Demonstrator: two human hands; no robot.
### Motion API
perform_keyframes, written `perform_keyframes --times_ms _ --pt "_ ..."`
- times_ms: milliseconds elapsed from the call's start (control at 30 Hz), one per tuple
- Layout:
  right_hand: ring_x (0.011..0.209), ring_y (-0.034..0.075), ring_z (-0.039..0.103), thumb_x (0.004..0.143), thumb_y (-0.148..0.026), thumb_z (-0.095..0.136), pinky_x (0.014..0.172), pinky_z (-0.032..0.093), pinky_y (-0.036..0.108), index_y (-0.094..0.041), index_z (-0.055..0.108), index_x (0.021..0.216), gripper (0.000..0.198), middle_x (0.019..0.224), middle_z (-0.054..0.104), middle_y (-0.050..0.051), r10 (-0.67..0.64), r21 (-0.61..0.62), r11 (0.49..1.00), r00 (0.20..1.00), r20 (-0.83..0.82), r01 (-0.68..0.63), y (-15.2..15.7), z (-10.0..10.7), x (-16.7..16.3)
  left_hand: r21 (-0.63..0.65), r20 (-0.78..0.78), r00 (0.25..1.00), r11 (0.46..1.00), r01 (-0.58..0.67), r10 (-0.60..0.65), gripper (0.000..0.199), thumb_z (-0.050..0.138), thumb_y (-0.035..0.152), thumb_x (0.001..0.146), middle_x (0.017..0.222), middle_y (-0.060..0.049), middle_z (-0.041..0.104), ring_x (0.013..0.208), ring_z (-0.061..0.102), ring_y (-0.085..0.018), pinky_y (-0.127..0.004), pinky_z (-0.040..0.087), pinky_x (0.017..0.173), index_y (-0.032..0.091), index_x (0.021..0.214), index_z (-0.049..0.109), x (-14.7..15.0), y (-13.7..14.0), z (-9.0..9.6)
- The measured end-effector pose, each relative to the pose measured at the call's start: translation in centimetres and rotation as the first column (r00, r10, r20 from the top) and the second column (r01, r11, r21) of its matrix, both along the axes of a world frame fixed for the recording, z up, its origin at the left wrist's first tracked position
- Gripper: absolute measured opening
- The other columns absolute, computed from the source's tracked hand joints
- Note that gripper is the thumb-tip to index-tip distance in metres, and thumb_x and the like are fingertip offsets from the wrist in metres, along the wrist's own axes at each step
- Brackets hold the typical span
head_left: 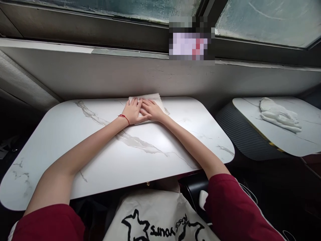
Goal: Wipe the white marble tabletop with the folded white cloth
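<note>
Both of my hands lie flat on a white cloth or wipe [155, 97] at the far edge of a white marble-patterned table [100, 170]. My left hand [134, 110], with a red string bracelet at the wrist, presses on the cloth's left part with its fingers stretched forward. Beside it, my right hand [152, 109] rests on the cloth, its fingers pointing forward and left. The hands touch at thumbs and fingertips. Most of the cloth is hidden beneath them; its scalloped far edge sticks out behind.
Right of this table stands a second marble-patterned table [253, 125] with a pair of white gloves [278, 115] on it. A wall [112, 73] and windows [271, 20] run behind. A printed cloth bag [160, 214] sits at my lap, a black object [192, 190] beside it.
</note>
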State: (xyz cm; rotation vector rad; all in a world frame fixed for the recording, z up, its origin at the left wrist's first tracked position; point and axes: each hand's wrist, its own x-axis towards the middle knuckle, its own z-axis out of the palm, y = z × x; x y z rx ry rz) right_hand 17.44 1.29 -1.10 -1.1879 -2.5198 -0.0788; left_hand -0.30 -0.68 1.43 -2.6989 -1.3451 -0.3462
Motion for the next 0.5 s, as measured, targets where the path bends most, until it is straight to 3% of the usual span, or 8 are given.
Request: perform_keyframes --times_ms 267,500 --pt "0.15 0.031 0.038 0.103 -0.038 0.04 0.122 0.031 0.054 -0.012 0.049 0.149 0.053 0.159 0.044 0.017 0.088 0.006 0.996 0.996 -0.023 -0.088 -5.5 -0.3 2.0 0.002 -0.094 0.995 0.999 -0.046 0.046 0.11 0.038 0.08 0.089 0.152 -0.037 0.04 0.146 0.035 -0.047 -0.056 0.023 0.118 -0.01 0.152 0.032 2.2 -6.2 0.4" --pt "0.151 0.032 0.035 0.103 -0.037 0.037 0.122 0.034 0.055 -0.007 0.044 0.152 0.058 0.158 0.045 0.019 0.127 0.034 0.991 0.991 -0.033 -0.126 -13.0 -0.1 4.2 -0.015 -0.198 0.98 1.0 -0.024 0.021 0.118 0.041 0.086 0.084 0.144 -0.039 0.049 0.137 0.046 -0.05 -0.053 0.029 0.116 -0.015 0.144 0.041 4.8 -13.1 1.4"
